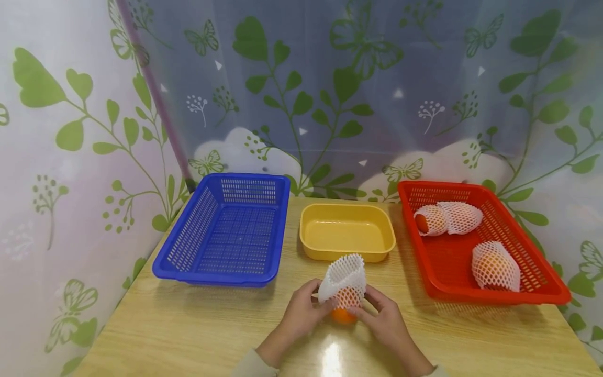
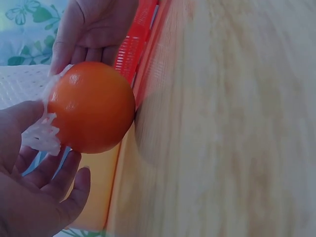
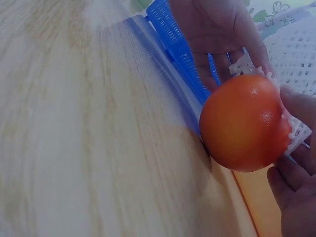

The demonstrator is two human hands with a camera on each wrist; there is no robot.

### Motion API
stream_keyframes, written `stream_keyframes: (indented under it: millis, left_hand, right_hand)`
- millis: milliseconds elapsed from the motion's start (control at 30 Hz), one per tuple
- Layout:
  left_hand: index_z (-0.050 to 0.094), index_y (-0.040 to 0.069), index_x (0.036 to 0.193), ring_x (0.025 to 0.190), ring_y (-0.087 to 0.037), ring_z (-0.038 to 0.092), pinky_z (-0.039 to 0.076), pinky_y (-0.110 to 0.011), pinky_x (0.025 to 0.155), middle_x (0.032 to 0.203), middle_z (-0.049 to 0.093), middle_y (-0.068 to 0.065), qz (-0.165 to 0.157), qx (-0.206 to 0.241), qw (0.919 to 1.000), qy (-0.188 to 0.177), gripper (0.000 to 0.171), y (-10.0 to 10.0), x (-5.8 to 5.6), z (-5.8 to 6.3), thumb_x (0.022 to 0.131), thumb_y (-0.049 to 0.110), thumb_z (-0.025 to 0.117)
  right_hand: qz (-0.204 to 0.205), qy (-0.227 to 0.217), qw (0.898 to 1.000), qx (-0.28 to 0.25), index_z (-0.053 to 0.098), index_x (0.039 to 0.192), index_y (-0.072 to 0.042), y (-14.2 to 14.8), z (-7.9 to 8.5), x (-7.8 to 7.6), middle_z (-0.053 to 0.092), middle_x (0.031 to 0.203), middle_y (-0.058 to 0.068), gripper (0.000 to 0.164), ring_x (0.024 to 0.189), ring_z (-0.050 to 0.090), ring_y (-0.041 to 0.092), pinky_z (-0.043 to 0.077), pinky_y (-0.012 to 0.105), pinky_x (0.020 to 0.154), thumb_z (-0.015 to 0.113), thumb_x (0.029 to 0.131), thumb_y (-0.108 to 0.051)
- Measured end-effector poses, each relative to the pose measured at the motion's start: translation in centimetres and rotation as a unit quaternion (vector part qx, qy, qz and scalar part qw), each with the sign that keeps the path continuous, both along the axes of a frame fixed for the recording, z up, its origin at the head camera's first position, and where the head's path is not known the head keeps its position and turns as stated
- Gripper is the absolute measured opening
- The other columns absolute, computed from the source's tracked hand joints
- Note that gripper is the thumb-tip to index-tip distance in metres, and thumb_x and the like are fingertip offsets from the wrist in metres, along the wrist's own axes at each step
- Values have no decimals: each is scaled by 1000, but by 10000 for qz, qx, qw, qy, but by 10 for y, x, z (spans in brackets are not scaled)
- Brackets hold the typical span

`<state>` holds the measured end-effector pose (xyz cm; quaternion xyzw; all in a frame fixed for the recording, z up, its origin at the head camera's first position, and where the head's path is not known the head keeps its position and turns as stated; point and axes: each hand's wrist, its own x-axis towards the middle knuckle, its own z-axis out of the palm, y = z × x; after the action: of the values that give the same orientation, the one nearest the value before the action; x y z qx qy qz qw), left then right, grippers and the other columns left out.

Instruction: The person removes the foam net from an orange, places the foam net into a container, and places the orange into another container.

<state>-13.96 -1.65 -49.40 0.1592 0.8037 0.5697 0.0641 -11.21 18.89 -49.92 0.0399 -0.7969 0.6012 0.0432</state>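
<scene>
An orange pokes out of the near end of a white foam net sleeve over the table, in front of the yellow tray. My left hand grips the sleeve from the left, thumb near its edge. From the other side my right hand holds the same sleeve, its thumb by the fruit. In the left wrist view the orange is bare on its near side, with the net bunched behind it. The right wrist view shows the net's edge between the right thumb and fingers.
A blue basket stands at the left and a yellow tray in the middle. The red basket at the right holds several net-wrapped fruits. Patterned curtains hang behind the wooden table.
</scene>
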Motion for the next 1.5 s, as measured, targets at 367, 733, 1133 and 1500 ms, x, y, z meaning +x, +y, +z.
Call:
stream_keyframes:
  millis: [367,733,1133,1500]
  left_hand:
    - [53,8,127,107,-22,61,53,-28,86,120,61,-8,-449,211,9986,-170,51,2,5,3,87,31,74]
    - [39,9,143,122,-23,53,46,-39,102,135,53,-7,-570,2,9984,49,75,7,6,-2,82,27,79]
    - [37,9,144,118,-22,56,44,-44,102,131,57,-7,-339,-370,9987,82,81,13,2,1,80,32,81]
    - [47,8,142,116,-26,57,49,-41,96,136,54,-12,-520,-946,9938,253,74,11,4,3,81,36,79]
  right_hand:
    - [-239,-36,9997,-59,67,120,-5,0,-1,1,66,123,10,40,120,56,28,44,46,102,78,82,-14]
    - [-318,-125,9994,-97,69,116,-5,0,-1,0,68,119,9,37,116,59,23,44,46,102,79,82,-16]
    - [-425,247,9987,-123,71,109,-3,-4,1,-6,71,108,8,29,100,65,10,51,24,90,78,83,-13]
    - [-1170,247,9927,-176,69,111,0,-5,16,-27,71,106,14,30,90,65,6,53,16,79,76,85,-15]
